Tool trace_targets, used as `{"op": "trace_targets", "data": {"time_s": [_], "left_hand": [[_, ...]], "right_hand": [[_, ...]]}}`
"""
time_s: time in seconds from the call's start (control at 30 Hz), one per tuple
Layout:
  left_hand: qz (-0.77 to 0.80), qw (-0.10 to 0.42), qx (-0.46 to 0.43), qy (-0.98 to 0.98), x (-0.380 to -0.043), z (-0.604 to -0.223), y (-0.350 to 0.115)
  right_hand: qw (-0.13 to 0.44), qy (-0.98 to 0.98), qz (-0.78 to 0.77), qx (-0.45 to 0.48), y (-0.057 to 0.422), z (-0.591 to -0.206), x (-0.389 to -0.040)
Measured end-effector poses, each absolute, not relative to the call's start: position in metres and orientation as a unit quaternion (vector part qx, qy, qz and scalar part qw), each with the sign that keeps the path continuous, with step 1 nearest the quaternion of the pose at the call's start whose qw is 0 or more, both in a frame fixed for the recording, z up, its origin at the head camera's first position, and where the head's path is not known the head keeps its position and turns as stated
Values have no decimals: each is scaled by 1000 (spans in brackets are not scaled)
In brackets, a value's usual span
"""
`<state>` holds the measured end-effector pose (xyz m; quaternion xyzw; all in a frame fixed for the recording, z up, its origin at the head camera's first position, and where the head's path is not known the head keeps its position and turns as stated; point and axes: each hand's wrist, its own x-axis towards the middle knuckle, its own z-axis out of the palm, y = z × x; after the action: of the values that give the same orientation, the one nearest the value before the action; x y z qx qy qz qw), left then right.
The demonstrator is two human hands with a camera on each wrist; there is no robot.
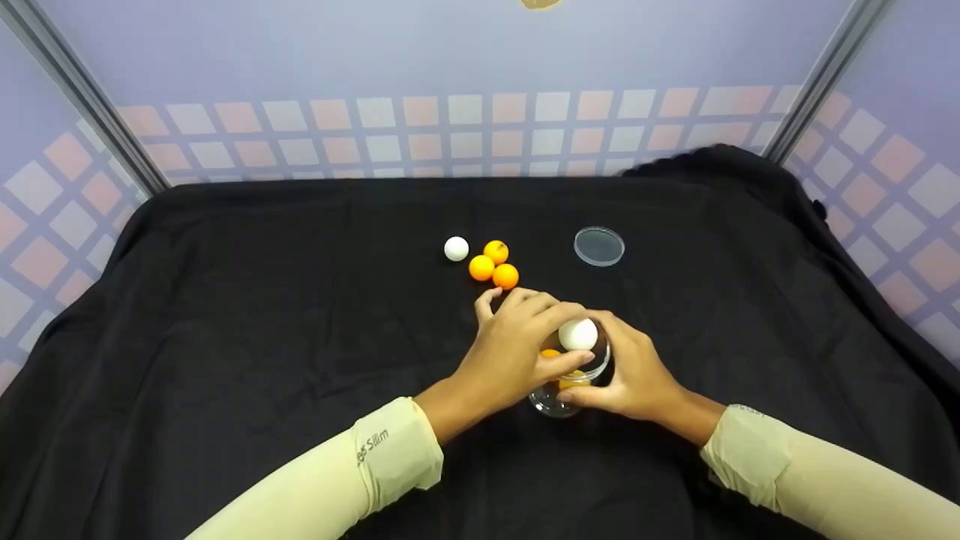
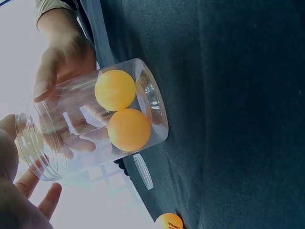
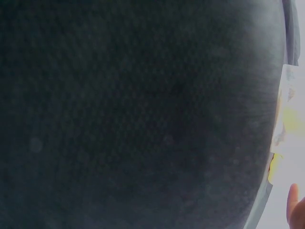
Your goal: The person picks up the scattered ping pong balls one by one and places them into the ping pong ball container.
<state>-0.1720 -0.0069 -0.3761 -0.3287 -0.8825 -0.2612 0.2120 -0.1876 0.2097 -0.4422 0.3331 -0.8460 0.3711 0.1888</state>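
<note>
A clear plastic jar (image 1: 553,405) stands upright on the black cloth with two orange ping-pong balls (image 2: 129,130) at its bottom. My right hand (image 1: 641,375) grips the jar's side, thumb in front and fingers curved behind. Thumb and fingers of my left hand (image 1: 514,349) pinch a white ping-pong ball (image 1: 578,334) right at the jar's mouth. From the left wrist, the clear threaded rim (image 2: 47,143) appears between the left fingers. The right wrist view is mostly dark, with one fingertip (image 3: 294,205) at its edge.
Beyond my left hand, three orange balls (image 1: 481,268) sit clustered with a white ball (image 1: 456,248) beside them. A clear round lid (image 1: 599,246) lies farther right. Black cloth (image 1: 262,337) with folds covers the table, and patterned panels (image 1: 375,60) enclose its back and sides.
</note>
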Motion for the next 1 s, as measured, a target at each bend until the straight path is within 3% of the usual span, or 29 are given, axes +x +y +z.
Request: {"op": "trace_targets", "data": {"time_s": [0.77,1.0], "left_hand": [[-267,220,-336,-876,-174,-376,-8],[-285,221,-300,-883,-199,-366,-12]], "right_hand": [[193,-829,384,358,210,-443,-189],[183,-825,397,358,210,-442,-189]]}}
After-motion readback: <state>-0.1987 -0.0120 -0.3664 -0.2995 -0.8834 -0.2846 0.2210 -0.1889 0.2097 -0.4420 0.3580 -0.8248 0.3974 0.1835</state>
